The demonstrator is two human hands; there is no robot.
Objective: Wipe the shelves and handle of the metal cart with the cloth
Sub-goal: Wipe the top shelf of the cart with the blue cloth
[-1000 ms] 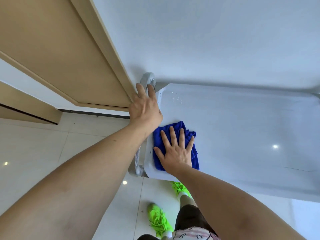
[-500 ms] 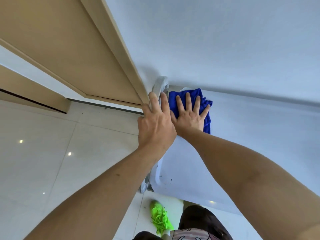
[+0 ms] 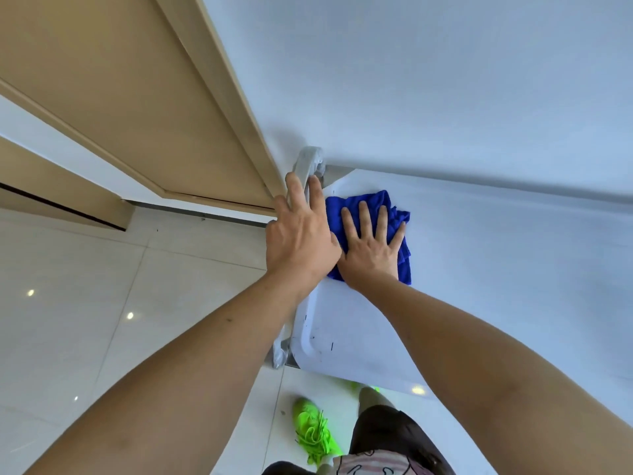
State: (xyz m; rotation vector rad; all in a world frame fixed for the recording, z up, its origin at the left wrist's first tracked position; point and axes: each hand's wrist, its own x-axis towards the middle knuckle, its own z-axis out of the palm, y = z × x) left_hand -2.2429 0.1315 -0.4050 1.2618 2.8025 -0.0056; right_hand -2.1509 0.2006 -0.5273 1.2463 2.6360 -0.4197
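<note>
My right hand (image 3: 371, 250) lies flat on the blue cloth (image 3: 368, 207), fingers spread wide and straight, pressing it down on the top shelf (image 3: 496, 269) of the cart. The cloth is bunched and folded, and it sits near the far left corner of the shelf, close to the wall (image 3: 411, 80). My right arm reaches in from the lower right.

My left hand (image 3: 301, 234) is just beside my right one, touching it at the thumb side. Its fingers reach forward over the cart handle (image 3: 310, 162) (the grey bar at the left end of the shelf). I cannot tell if that grip is curled round the bar or only resting on it.

The shelf is white and smooth, with lots of open room to the right of the cloth and toward me. Its left edge has a raised rim, and the near left corner is rounded. The far edge sits right against the wall.

Left of the cart is a tan door (image 3: 120, 97). Below is shiny tile floor (image 3: 85, 303). My bright green shoe (image 3: 315, 433) stands on the floor under the near edge.
</note>
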